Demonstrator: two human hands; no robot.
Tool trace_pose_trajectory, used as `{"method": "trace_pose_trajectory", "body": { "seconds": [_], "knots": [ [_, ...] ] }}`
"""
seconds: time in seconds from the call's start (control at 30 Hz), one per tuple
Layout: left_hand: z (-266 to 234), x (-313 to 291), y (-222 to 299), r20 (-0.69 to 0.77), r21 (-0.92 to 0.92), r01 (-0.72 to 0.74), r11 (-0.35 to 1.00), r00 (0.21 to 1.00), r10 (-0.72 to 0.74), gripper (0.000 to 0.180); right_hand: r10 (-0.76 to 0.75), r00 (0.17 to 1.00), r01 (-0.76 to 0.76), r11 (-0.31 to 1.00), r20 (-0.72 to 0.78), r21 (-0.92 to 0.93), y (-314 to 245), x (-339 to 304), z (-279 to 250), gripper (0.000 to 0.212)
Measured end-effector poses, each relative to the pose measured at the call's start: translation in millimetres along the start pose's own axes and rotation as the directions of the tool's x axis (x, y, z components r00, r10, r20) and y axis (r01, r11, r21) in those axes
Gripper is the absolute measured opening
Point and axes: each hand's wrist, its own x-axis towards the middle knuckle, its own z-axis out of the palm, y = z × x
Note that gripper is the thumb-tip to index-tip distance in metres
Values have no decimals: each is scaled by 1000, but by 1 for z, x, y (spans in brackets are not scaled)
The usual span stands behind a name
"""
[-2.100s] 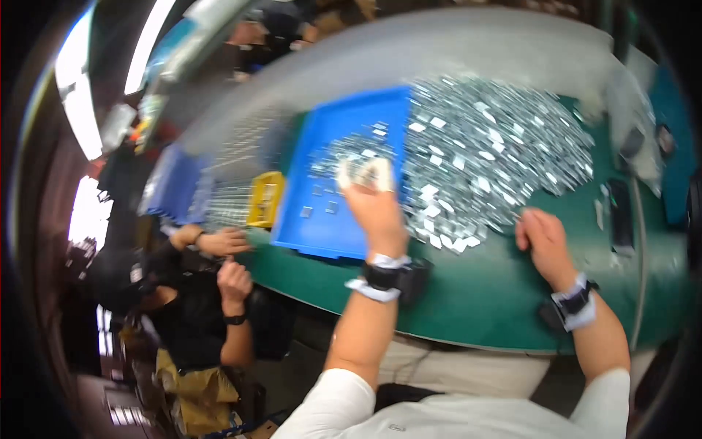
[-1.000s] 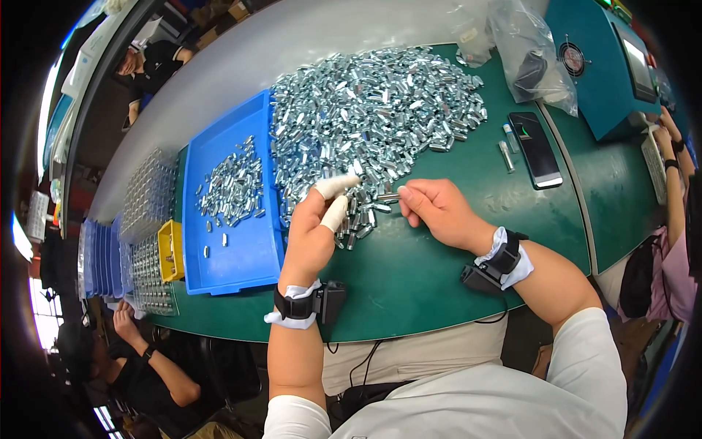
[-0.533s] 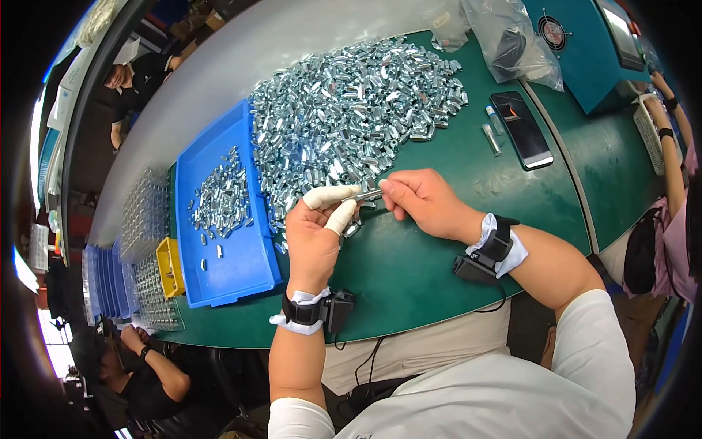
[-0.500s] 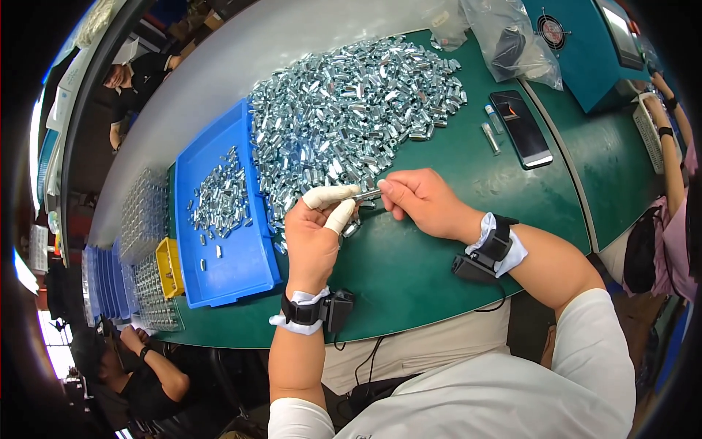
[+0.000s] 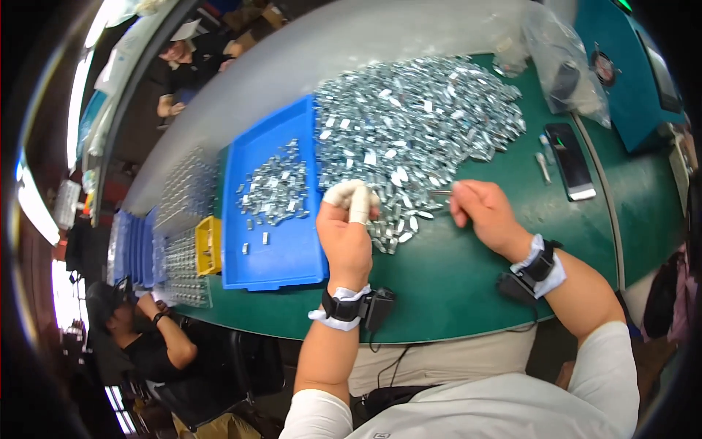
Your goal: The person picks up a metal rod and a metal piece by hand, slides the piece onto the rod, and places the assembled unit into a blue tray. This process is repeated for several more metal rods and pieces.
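Note:
My left hand [image 5: 346, 235], with pale covers on its thumb and a finger, is closed at the near left edge of a big heap of small shiny metal parts [image 5: 417, 121]. Its fingertips are pressed together, and anything between them is hidden. To its right, my right hand [image 5: 488, 214] pinches a thin metal rod [image 5: 441, 192] between thumb and forefinger. The rod points left over the heap's near edge, its tip slightly blurred. A gap separates the two hands.
Left of the heap stands a blue tray [image 5: 281, 257] with loose metal parts. Beyond it are a yellow bin [image 5: 210, 245] and racks of parts [image 5: 186, 183]. A phone [image 5: 570, 162] and a small tube [image 5: 543, 168] lie right, near a teal machine [image 5: 621, 73]. A person [image 5: 157, 329] sits at left.
My hands, earlier meeting at the rod, have come apart, with the rod staying in my right hand. The whole view has shifted, so the table's things appear farther right.

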Motion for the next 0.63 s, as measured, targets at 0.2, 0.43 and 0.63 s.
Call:
{"method": "trace_pose_trajectory", "body": {
  "seconds": [0.2,0.43,0.63],
  "knots": [
    [-16,14,6,-411,-41,-346,937,861,300,25,22,1000,-22,999,21,-32,4,-4,-1,39],
    [-12,12,-1,58,479,-20,878,998,-9,29,57,985,-19,974,-164,226,-2,13,1,42],
    [1,8,-9,343,796,-266,544,939,-42,31,61,993,-58,998,104,-29,5,4,-3,35]
  ]
}}
